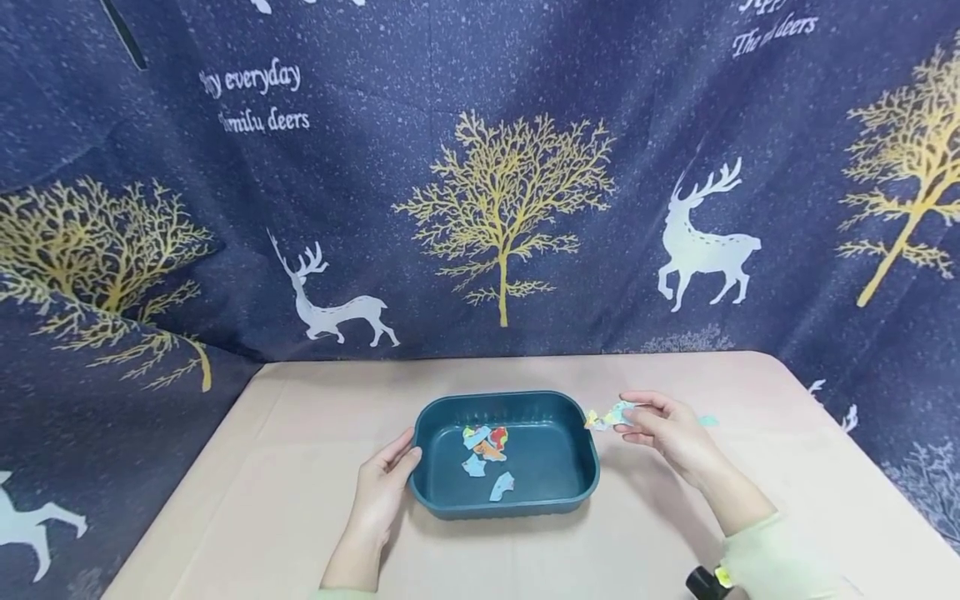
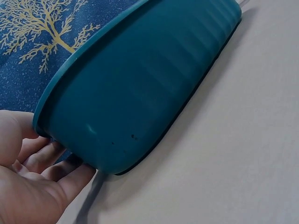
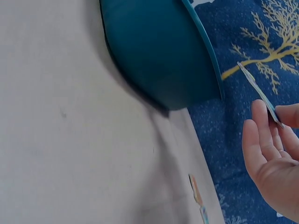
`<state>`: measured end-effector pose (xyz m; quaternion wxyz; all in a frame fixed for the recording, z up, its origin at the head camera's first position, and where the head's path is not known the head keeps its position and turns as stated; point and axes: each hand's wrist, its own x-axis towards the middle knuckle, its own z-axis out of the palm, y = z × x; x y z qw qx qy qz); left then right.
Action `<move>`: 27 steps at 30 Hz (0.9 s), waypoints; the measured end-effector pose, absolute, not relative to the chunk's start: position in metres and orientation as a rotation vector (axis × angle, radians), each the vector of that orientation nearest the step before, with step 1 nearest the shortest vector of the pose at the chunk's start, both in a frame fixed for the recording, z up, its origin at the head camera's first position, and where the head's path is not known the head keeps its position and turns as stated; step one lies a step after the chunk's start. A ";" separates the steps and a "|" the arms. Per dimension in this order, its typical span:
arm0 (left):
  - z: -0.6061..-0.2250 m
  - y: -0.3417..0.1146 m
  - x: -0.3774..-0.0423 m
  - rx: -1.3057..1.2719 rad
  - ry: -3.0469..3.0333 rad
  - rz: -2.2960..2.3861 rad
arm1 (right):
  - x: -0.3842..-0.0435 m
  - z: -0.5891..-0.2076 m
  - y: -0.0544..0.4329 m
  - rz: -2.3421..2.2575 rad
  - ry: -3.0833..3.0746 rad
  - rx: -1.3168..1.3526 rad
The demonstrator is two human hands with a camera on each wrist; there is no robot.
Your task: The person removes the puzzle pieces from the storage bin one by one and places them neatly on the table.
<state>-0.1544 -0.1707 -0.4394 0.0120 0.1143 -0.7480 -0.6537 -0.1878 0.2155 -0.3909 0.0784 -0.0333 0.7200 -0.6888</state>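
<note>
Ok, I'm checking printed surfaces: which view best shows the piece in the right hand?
The head view: the patterned face of the piece pinched by the right hand shows there, partly covered. The right wrist view has it nearly edge-on; the left wrist view does not show it.

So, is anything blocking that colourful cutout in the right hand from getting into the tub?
Just the right rim of the teal tub: in the head view, the cutout in the right hand slightly overlaps it. Nothing else visible stands in the way.
</note>
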 end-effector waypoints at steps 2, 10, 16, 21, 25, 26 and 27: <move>-0.439 -0.169 -0.155 0.354 -2.331 -2.035 | -0.187 -0.391 0.221 -2.050 2.169 -0.085; -0.439 -0.168 -0.155 0.344 -2.307 -2.049 | -0.184 -0.393 0.236 -2.079 2.148 -0.061; -0.439 -0.167 -0.154 0.339 -2.311 -2.048 | -0.181 -0.397 0.248 -2.129 2.140 -0.061; -0.443 -0.167 -0.152 0.367 -2.313 -2.056 | -0.177 -0.401 0.259 -2.157 2.111 -0.035; -0.442 -0.168 -0.153 0.333 -2.304 -2.048 | -0.178 -0.399 0.267 -2.166 2.113 -0.014; -0.441 -0.167 -0.154 0.332 -2.303 -2.047 | -0.179 -0.398 0.270 -2.166 2.119 -0.009; -0.439 -0.167 -0.155 0.327 -2.303 -2.046 | -0.180 -0.396 0.273 -2.158 2.132 0.000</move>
